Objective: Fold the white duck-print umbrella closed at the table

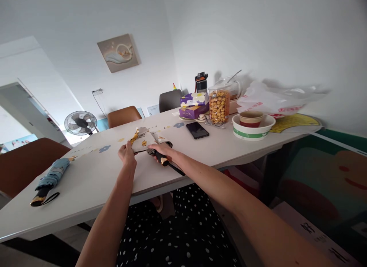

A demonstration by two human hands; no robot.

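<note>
A cream folding umbrella [141, 142] with yellow prints is held over the near part of the white table [109, 171], its cloth loosely gathered. My left hand [127, 153] pinches the edge of the cloth on the left side. Around the black handle end and the lower cloth, my right hand [161, 150] is closed; its fingers are partly hidden. A gold cap and a black wrist strap stick out below that hand. To the left lies a blue folded umbrella [54, 176], its black and gold handle toward me.
Right of the hands lies a black phone [197, 130]. Beyond it stand purple tissue boxes [194, 111], a jar of round yellow snacks [219, 105], a black bottle [201, 82], a white-green bowl [253, 132] holding a paper cup [251, 118], and a plastic bag [266, 98]. Chairs [124, 116] line the far side.
</note>
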